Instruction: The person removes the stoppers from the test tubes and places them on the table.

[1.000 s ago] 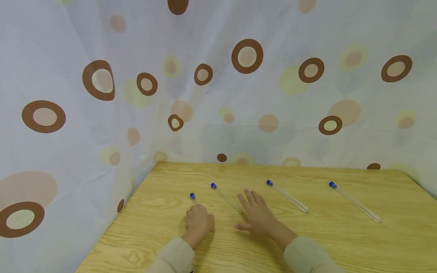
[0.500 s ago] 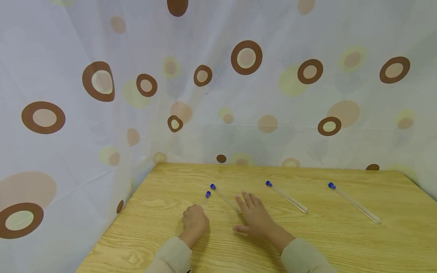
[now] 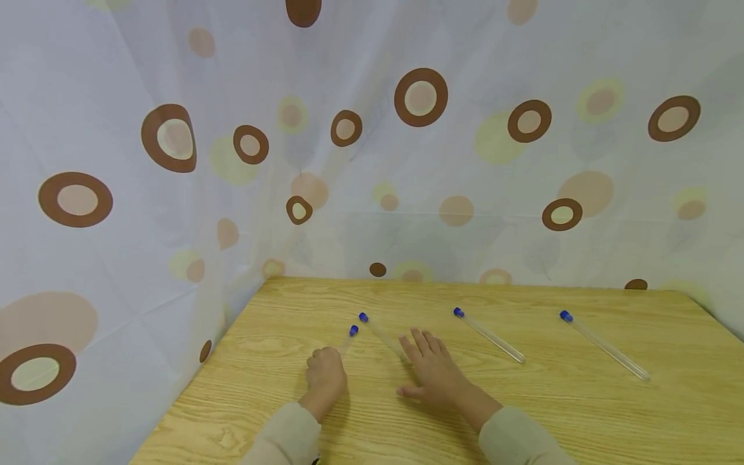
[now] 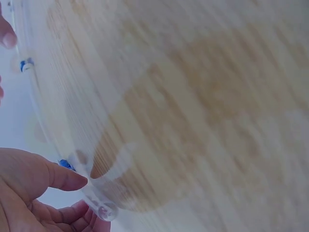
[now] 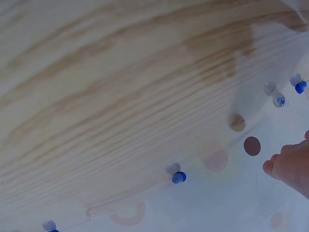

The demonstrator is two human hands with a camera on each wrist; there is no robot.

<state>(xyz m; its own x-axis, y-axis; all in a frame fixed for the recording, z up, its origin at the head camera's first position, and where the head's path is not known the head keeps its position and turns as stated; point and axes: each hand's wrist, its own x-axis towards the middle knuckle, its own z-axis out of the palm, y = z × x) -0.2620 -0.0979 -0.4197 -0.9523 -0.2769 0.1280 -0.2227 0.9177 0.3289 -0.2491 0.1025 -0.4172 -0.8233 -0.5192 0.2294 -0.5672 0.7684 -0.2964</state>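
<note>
My left hand [image 3: 327,373] grips a clear test tube with a blue cap [image 3: 353,330], the cap end pointing away and to the right. In the left wrist view the thumb and fingers of that hand [image 4: 38,183] lie around the tube, whose rounded end [image 4: 107,211] sticks out beside them. With fingers spread, my right hand [image 3: 433,371] is low over the table, overlapping the lower end of a second blue-capped tube [image 3: 386,339]. Part of the right hand [image 5: 292,166] shows at the edge of the right wrist view.
A third capped tube [image 3: 494,340] and a fourth tube [image 3: 610,351] lie slanted on the wooden table [image 3: 244,413], right of my right hand. A white curtain [image 3: 349,58] with brown and pastel circles hangs behind the table and along its left side.
The cap of the tube in my left hand has swung to the right, near the second tube's cap. My left hand has shifted slightly left. The right hand has barely moved.
</note>
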